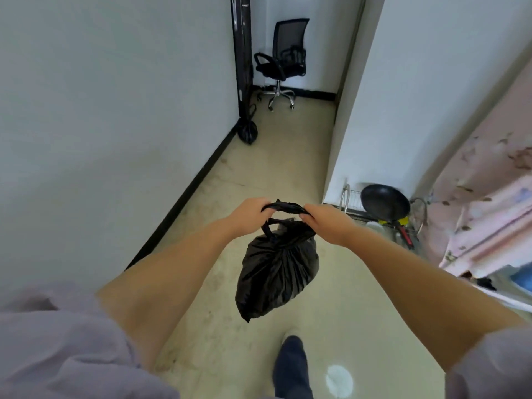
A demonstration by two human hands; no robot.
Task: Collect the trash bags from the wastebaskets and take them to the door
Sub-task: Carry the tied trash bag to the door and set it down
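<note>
While both hands clamp the stretched handle loop, the left hand [250, 212] and right hand [322, 223] each with a closed grip on it, the trash bag [276, 272] hangs in mid-air over the floor [288, 156]. Thin plastic may tear under the sideways pull, or slip free before reaching the second bag [247, 131] by the door frame [241, 53].

Beige floor [288, 168] running down a narrow hallway, scuffed and stained, black bag [247, 132] resting on it at the left wall's corner by a dark frame, office chair [280, 63] standing at the far end, dark shoe [292, 367] planted at the near end
</note>
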